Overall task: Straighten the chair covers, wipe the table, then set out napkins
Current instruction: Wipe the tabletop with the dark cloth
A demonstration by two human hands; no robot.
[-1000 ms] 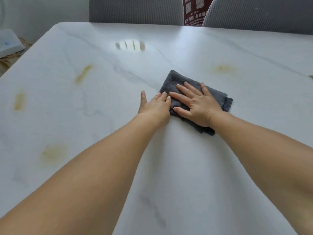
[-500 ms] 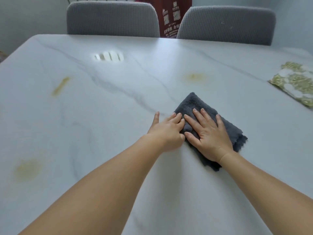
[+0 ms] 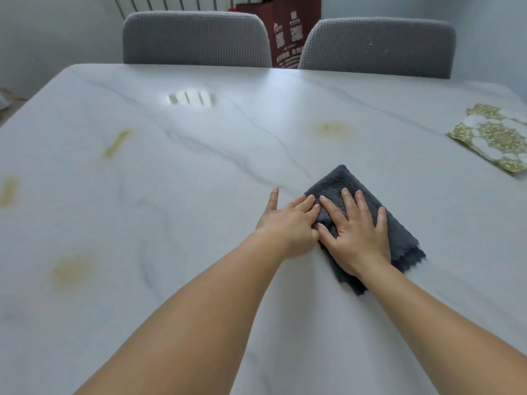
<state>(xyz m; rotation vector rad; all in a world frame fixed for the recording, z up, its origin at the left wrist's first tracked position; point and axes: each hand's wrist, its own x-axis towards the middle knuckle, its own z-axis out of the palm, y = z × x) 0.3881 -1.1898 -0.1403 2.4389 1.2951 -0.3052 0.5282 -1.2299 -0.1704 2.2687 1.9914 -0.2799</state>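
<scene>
A folded dark grey cloth (image 3: pixel 400 238) lies on the white marble table (image 3: pixel 199 195), right of centre. My right hand (image 3: pixel 356 238) presses flat on top of it, fingers spread. My left hand (image 3: pixel 291 223) rests beside it, fingertips on the cloth's left edge, thumb out on the bare table. Yellowish stains mark the table: one beyond the cloth (image 3: pixel 332 129), a streak (image 3: pixel 115 143) and a patch (image 3: pixel 72 270) on the left. A stack of green-and-white patterned napkins (image 3: pixel 496 138) sits at the right edge.
Two chairs with grey covers (image 3: pixel 196 38) (image 3: pixel 376 47) stand at the far side. A dark red bag (image 3: pixel 288 38) shows between them, with a radiator behind. Another faint stain (image 3: pixel 8 192) lies at the left edge.
The view has tilted up, bringing the chairs and napkins into sight. Both hands and the cloth have slid toward me and to the right, away from the far stain.
</scene>
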